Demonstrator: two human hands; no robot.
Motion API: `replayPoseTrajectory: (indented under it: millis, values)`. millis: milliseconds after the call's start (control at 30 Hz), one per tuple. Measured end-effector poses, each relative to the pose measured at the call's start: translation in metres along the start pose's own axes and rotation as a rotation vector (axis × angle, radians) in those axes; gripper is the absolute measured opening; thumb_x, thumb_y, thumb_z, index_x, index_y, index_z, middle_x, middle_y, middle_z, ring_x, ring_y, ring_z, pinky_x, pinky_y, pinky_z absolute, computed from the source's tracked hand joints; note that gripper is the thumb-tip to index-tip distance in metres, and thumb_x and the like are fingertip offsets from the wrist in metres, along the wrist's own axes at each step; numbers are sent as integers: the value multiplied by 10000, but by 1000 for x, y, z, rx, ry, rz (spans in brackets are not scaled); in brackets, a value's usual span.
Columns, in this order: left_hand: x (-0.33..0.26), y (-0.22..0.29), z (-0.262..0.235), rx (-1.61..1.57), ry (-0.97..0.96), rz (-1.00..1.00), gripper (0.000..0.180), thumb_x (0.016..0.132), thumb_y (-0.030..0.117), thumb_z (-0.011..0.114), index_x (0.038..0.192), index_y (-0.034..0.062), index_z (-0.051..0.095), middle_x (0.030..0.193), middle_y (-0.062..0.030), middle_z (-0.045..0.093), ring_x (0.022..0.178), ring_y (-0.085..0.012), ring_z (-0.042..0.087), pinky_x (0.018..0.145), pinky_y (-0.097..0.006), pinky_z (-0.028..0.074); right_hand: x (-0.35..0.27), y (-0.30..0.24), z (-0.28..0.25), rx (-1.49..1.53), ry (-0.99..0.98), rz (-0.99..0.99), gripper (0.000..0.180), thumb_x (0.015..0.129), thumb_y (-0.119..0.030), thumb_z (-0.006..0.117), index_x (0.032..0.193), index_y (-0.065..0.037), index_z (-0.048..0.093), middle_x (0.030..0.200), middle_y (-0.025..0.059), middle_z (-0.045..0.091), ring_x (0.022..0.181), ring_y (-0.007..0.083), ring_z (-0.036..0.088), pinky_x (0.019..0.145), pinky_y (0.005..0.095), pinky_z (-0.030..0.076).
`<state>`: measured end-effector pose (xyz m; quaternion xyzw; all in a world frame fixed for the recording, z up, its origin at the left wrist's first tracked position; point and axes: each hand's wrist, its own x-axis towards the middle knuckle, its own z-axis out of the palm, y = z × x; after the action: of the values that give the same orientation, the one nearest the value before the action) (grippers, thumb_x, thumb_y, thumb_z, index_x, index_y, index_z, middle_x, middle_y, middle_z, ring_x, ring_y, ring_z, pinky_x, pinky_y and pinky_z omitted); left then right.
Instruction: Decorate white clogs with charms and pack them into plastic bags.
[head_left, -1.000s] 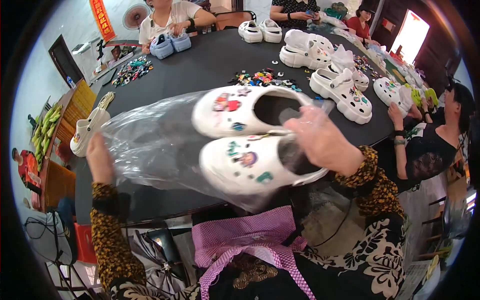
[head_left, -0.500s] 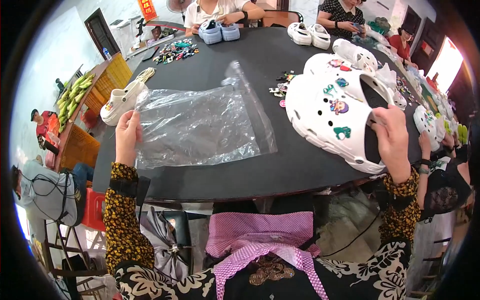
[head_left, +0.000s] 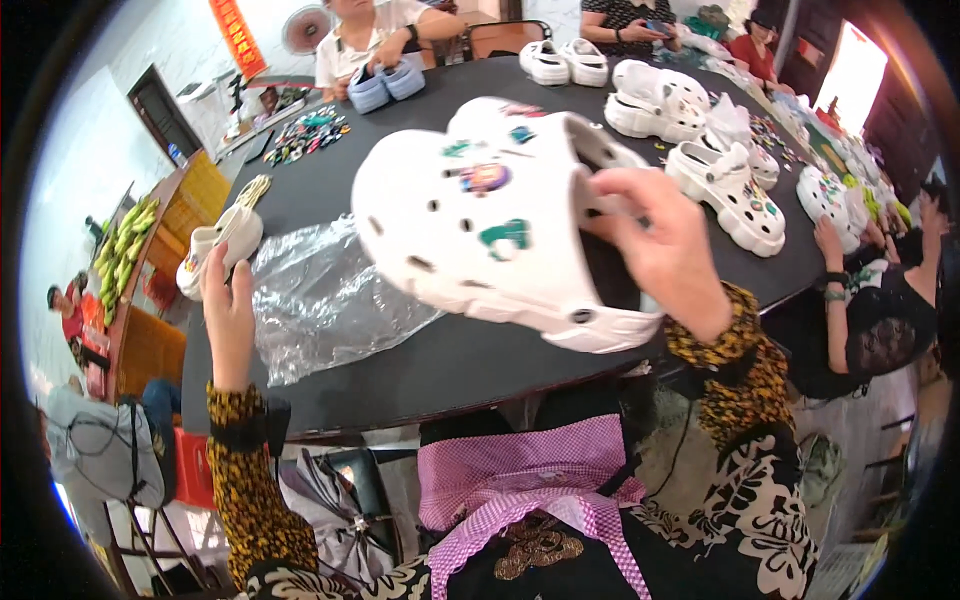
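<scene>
My right hand (head_left: pixel 660 245) grips a pair of white clogs (head_left: pixel 400 205) at their openings and holds them above the middle of the table. Colourful charms, among them a purple one and a green one, sit in the holes of the nearer clog; the farther one is mostly hidden behind it. A clear plastic bag (head_left: pixel 310 325) lies flat and crinkled, its right part beneath the raised clogs. Just left of the bag my left hand (head_left: pixel 230 320) is open, fingers stretched upward. Beyond its fingertips stands another white clog (head_left: pixel 245 228).
On the dark table (head_left: pixel 480 385) lie a heap of small charms (head_left: pixel 305 135) and more white clogs (head_left: pixel 725 195). Across from me a person handles blue clogs (head_left: pixel 385 85). Other people work along the right side. A red stool (head_left: pixel 193 465) stands at the left.
My right hand has carried the white clogs leftward over the plastic bag. My left hand has let go of the bag's edge, and the bag has settled onto the table. The view has shifted.
</scene>
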<state>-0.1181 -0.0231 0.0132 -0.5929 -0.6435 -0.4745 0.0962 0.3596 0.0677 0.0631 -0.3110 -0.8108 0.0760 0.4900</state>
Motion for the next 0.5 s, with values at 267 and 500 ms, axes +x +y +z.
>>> replayPoseTrajectory:
  millis: [267,500]
  values:
    - [-39,145,16,-510,-575,-289,500,1012,177,472,1463,20,321,1309,-142,538,986,-140,607,820,-258,485,4,-30,56,353,-453,305,222,839,-45,596,1060,-33,614,921,147,632,812,207,617,695,316,480]
    - [-48,110,31,-385,-619,-268,574,982,141,515,1494,40,275,1434,-143,448,974,-104,576,785,-248,487,-17,-32,46,132,-414,-240,219,846,-70,588,1062,-46,611,1071,120,594,1011,287,589,905,372,401]
